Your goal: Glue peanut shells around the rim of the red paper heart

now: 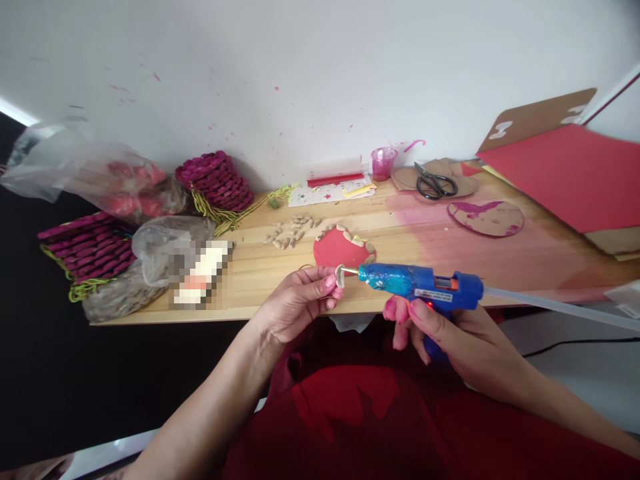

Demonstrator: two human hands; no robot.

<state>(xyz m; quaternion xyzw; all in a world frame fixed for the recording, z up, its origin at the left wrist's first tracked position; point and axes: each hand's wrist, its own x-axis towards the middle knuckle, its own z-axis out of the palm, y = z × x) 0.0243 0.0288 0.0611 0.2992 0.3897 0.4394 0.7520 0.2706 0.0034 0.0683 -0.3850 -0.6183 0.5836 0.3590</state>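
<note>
Pinched in the fingertips of my left hand [300, 297] is a small pale shell [340, 275], probably a nutshell. The metal nozzle of a blue hot glue gun [423, 287] points left and meets or nearly meets the shell. My right hand [445, 330] grips the gun by its handle, and a clear glue stick [555, 307] sticks out of its back. Just beyond my hands lies a red round piece [337, 250] with tan shells along its far edge. A loose cluster of similar shells [293, 231] is spread to its left.
Black-handled scissors [436, 187] rest on cardboard pieces at the back right, near a pink cup [383, 163]. A paint-marked cardboard oval [485, 219] and red sheets [565, 173] are on the right. Purple woven baskets [217, 183] and plastic bags [115, 173] stand left on the wooden table [250, 273].
</note>
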